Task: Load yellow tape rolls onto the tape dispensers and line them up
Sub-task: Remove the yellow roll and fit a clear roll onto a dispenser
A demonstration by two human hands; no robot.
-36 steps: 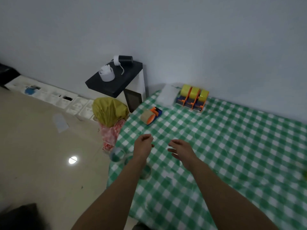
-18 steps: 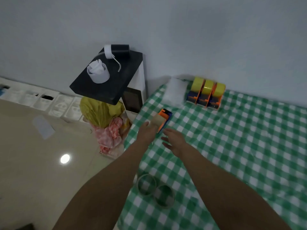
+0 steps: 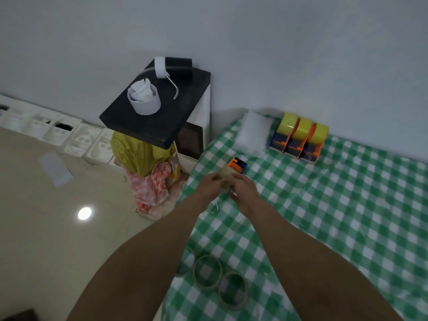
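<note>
Orange-and-blue plastic dispenser point(image 3: 238, 164) lies near the left edge of the tablecloth point(image 3: 324, 216); our left hand point(image 3: 208, 185) and right hand point(image 3: 244, 189) clasp it at its tan roll point(image 3: 225, 173). We judge it light, stiff and slick: hold the side walls. Three loaded dispensers point(image 3: 298, 137) stand at the back.

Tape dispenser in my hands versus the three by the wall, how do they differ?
The held dispenser carries a tan roll; the three lined-up dispensers carry yellow rolls. The left hand and right hand grip the held dispenser; the three stand untouched, side by side. All have orange-and-blue bodies.
</note>
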